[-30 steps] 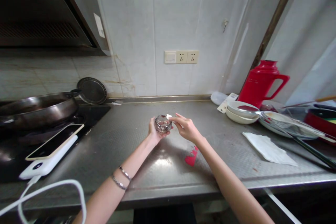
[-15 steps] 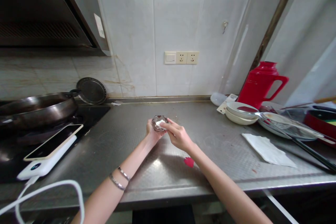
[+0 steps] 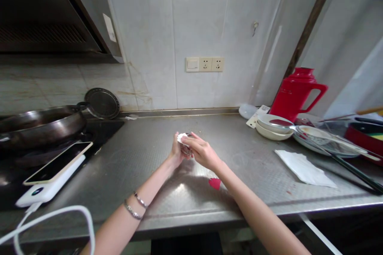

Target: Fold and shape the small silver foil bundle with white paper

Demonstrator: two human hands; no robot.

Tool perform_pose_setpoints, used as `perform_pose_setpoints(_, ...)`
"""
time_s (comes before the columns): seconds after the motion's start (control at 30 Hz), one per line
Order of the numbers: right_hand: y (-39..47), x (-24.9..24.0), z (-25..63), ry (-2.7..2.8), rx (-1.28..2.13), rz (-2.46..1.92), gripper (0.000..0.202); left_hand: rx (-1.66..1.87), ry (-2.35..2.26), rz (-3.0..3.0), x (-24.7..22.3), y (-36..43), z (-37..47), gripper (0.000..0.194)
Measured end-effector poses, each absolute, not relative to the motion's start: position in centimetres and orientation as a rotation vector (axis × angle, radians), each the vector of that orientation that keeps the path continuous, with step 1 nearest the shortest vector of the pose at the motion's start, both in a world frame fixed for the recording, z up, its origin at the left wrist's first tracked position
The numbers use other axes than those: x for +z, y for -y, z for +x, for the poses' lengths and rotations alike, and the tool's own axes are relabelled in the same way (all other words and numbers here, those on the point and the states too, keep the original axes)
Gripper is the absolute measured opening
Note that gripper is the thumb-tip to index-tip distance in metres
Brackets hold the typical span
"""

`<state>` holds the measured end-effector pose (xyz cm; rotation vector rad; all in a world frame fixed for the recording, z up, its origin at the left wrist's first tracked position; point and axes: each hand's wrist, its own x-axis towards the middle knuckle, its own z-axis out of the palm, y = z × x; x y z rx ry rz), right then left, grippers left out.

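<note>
A small glass bowl (image 3: 186,149) is held above the middle of the steel counter, tilted and partly covered by fingers. My left hand (image 3: 176,150) grips it from the left and below. In my right hand (image 3: 203,152) is a white tissue (image 3: 181,138), pressed by the fingers against the bowl's rim. A small red piece (image 3: 214,183) lies on the counter (image 3: 143,139) below my right wrist.
At the left, a pan (image 3: 44,125) sits on the stove, near a phone (image 3: 58,163) on a white power bank. To the right are a red thermos (image 3: 291,95), stacked bowls (image 3: 273,132), plates with utensils and a folded white napkin (image 3: 305,169).
The bowl has tilted from facing up to a slanted pose. The tissue has moved from inside the bowl to its rim, with my right hand on it.
</note>
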<state>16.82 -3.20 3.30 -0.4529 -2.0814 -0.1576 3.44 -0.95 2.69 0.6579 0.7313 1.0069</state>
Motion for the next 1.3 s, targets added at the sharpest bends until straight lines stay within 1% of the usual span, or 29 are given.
perform_pose_setpoints(0.13, 3.0, 3.9, 17.6, 2.103, -0.214, -0.507, 0.047, 0.97, -0.827, 0.861, 3.3, 1.5, 3.8, 0.066)
perform_pose_setpoints(0.33, 2.8, 4.3, 18.5, 2.157, -0.253, -0.56, 0.047, 0.968, -0.776, 0.886, 3.3, 1.5, 3.6, 0.066)
perform_pose_setpoints(0.5, 2.4, 4.3, 19.4, 2.144, -0.224, -0.622, 0.056, 0.952, -0.746, 0.801, 3.2, 0.5, 2.8, 0.074)
perform_pose_setpoints(0.57, 2.4, 4.4, 19.7, 2.15, -0.204, -0.626, 0.056, 0.965, -0.738, 0.771, 3.3, 0.2, 2.5, 0.075)
perform_pose_setpoints(0.7, 2.5, 4.5, 19.7, 2.147, -0.189, -0.605, 0.054, 1.055, -0.745, 0.659, 3.6, 0.2, 2.3, 0.069)
perform_pose_setpoints(0.87, 2.8, 4.7, 19.4, 2.07, -0.17, -0.602, 0.049, 1.078, -0.729, 0.618, 3.8, 0.4, 2.5, 0.068)
perform_pose_setpoints(1.13, 3.6, 3.9, 17.6, 2.057, -0.201, -0.512, 0.048, 1.242, -0.752, 0.409, 4.5, 0.8, 2.4, 0.047)
perform_pose_setpoints(1.3, 4.4, 3.3, 15.9, 2.011, -0.205, -0.468, 0.048, 1.267, -0.681, 0.385, 4.3, 0.1, 2.3, 0.044)
